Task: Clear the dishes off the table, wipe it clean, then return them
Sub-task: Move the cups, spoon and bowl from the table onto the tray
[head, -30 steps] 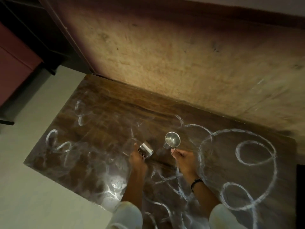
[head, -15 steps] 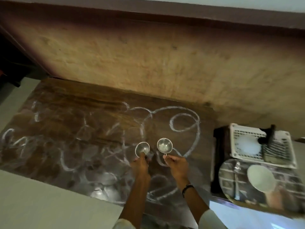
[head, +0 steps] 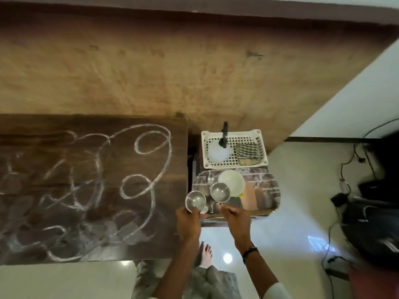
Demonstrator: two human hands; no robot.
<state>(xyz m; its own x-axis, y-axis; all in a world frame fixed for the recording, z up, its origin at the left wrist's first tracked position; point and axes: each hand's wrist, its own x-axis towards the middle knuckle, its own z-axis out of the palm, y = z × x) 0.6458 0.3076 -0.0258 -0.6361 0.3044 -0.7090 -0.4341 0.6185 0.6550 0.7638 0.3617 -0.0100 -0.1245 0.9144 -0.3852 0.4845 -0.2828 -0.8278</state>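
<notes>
My left hand (head: 188, 221) grips a small steel cup (head: 195, 200) at the right edge of the dark wooden table (head: 92, 190), which is smeared with white swirls. My right hand (head: 236, 219) holds a second steel cup (head: 220, 192) over a patterned tray (head: 265, 190) on a side stand. A white bowl (head: 232, 182) and a spoon (head: 209, 177) lie on that tray.
Behind the tray stands a white perforated basket (head: 234, 161) with a checked cloth (head: 247, 151), a white lid and a black handle. Black cables (head: 345, 162) and dark gear lie on the floor at the right. My foot (head: 205, 255) is below the stand.
I have turned right. Both hands carried the steel cups from the middle of the table to its right edge and over the tray.
</notes>
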